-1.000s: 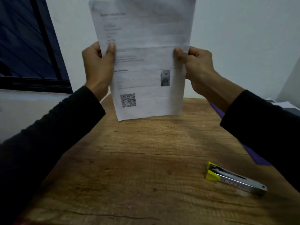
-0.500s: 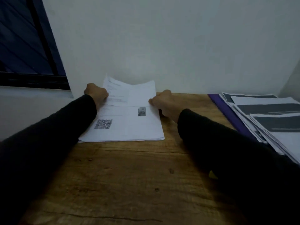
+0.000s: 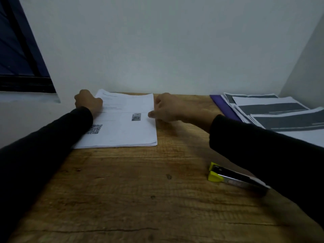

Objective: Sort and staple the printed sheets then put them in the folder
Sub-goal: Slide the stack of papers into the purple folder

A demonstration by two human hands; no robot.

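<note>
1. Both arms reach forward in black sleeves.
2. The left hand (image 3: 88, 100) is far out, fingers curled, knuckles up, holding the left side of the sheets (image 3: 122, 127).
3. The right hand (image 3: 166, 107) is at the sheets' right side, thumb touching them.

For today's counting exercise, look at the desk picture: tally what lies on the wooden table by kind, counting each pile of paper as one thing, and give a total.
Piles of printed sheets: 2, the stack with the QR code under both hands, and the fanned pile with dark bands at the right.
Staplers: 1, the yellow and silver stapler.
Folders: 1, the purple folder under the fanned pile.
Total: 4
</note>
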